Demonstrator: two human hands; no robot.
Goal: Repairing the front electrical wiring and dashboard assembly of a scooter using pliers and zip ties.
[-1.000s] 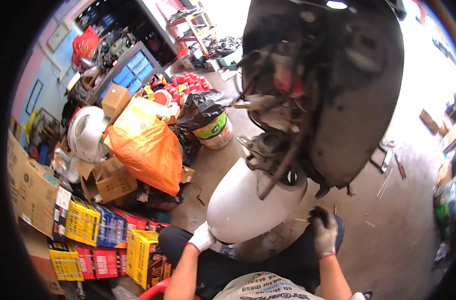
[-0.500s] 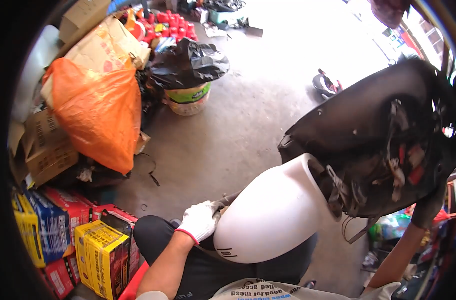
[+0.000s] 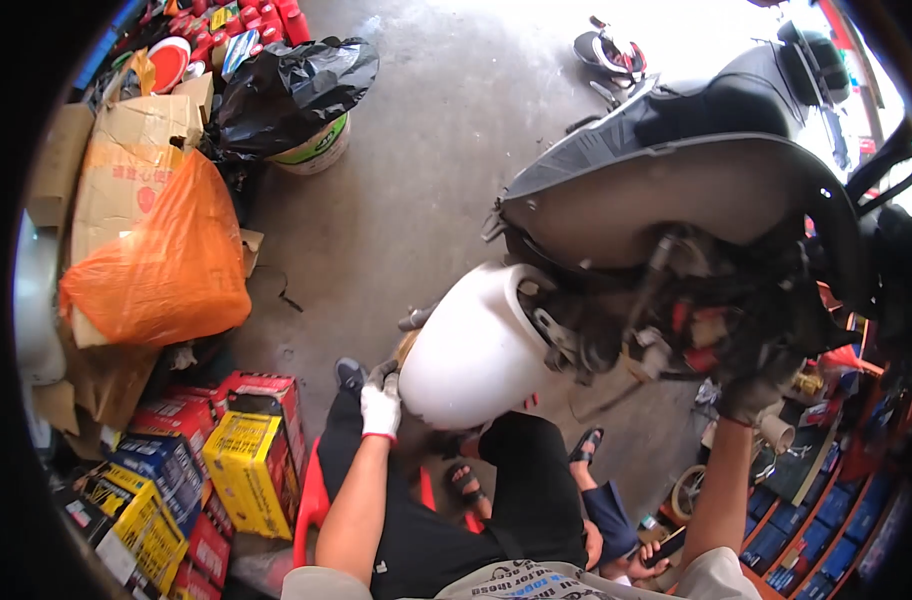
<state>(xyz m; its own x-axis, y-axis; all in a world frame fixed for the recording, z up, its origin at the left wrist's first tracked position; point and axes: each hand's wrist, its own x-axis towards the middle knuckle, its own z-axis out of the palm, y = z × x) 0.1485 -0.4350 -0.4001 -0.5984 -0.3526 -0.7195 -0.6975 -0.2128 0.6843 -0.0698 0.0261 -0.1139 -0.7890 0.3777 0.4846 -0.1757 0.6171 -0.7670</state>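
Note:
A scooter with dark bodywork (image 3: 666,195) fills the right side, its inner mechanical parts exposed below the dark panel. Nearer to me, a smooth white curved shell (image 3: 466,350) sits against those parts. My left hand (image 3: 381,405), in a white glove with greyed fingertips, has its fingers curled at the shell's left edge; its fingertips are partly hidden. Just above it, a grey cylindrical end (image 3: 414,319) sticks out. My right hand (image 3: 748,397), in a dark glove, reaches up to the scooter's underside at the right. Its fingers are hard to make out in shadow.
Boxes (image 3: 251,470), cartons and an orange bag (image 3: 171,265) are piled at left. A tub under black plastic (image 3: 301,95) stands beyond. Another person's hand (image 3: 656,562) holds a phone near my right arm; sandalled feet (image 3: 466,485) are close by. Blue bins (image 3: 776,550) line the lower right.
The view has shifted, bringing the scooter's upper body, another person's feet and the blue bins into sight. Both my hands stay in about the same places on the scooter.

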